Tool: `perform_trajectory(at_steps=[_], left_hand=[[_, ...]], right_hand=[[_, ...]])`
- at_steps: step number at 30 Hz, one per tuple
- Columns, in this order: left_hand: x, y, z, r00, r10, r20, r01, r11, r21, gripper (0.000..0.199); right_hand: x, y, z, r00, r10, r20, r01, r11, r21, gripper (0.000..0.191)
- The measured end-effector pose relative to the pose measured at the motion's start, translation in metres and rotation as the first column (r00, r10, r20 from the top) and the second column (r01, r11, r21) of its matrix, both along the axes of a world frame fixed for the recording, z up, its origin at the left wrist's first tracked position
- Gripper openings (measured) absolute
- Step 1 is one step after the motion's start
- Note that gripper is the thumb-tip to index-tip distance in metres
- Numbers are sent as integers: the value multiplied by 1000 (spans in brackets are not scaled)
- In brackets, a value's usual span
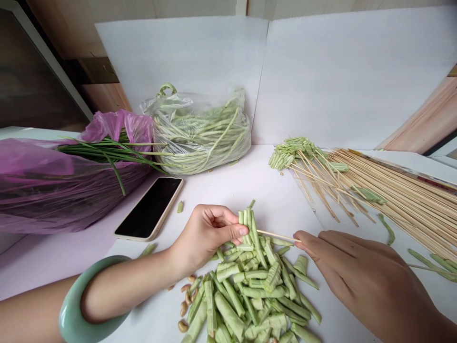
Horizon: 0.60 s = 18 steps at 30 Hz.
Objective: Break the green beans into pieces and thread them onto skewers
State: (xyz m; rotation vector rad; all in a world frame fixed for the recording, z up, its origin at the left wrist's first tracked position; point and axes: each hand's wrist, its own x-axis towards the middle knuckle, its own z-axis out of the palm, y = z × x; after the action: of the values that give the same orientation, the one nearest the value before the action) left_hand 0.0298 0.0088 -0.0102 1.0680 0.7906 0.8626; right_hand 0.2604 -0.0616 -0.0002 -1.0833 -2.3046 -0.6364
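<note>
Several cut green bean pieces (pixel 249 220) stand side by side, pinched between the thumb and fingers of my left hand (pixel 214 228). A thin wooden skewer (pixel 274 235) runs sideways into these pieces. Its other side is gripped by my right hand (pixel 357 267), which is closed around it with the fingertips near the beans; a thin length shows again past the hand at the right. Below both hands lies a loose pile of cut green beans (pixel 250 300), some flat and wide. A green bangle (pixel 71 300) circles my left forearm.
Skewered beans (pixel 296 150) lie at the back right beside a bundle of bare skewers (pixel 403 195). A phone (pixel 148 209) rests at the left, near a purple bag (pixel 71 186) of green stalks. Behind stands a clear bag (pixel 203 131) of long beans. Cashew-like pieces (pixel 183 308) edge the pile.
</note>
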Motion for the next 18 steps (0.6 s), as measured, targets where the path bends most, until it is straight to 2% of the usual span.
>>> perform_trajectory(at_steps=[6, 9, 12, 18], left_hand=[[0, -1, -1, 1000, -28, 3, 28, 999, -25, 26], [0, -2, -1, 998, -66, -23, 66, 998, -18, 26], [0, -2, 1, 998, -56, -34, 55, 998, -23, 27], [1, -1, 3, 998, -59, -34, 57, 997, -46, 29]], right_hand=[[-5, 0, -5, 1000, 10, -18, -9, 999, 41, 25], [-8, -1, -11, 998, 12, -56, -12, 1000, 3, 23], [-9, -1, -15, 997, 10, -83, -11, 1000, -7, 21], [-10, -1, -13, 996, 2, -94, -5, 1000, -28, 20]])
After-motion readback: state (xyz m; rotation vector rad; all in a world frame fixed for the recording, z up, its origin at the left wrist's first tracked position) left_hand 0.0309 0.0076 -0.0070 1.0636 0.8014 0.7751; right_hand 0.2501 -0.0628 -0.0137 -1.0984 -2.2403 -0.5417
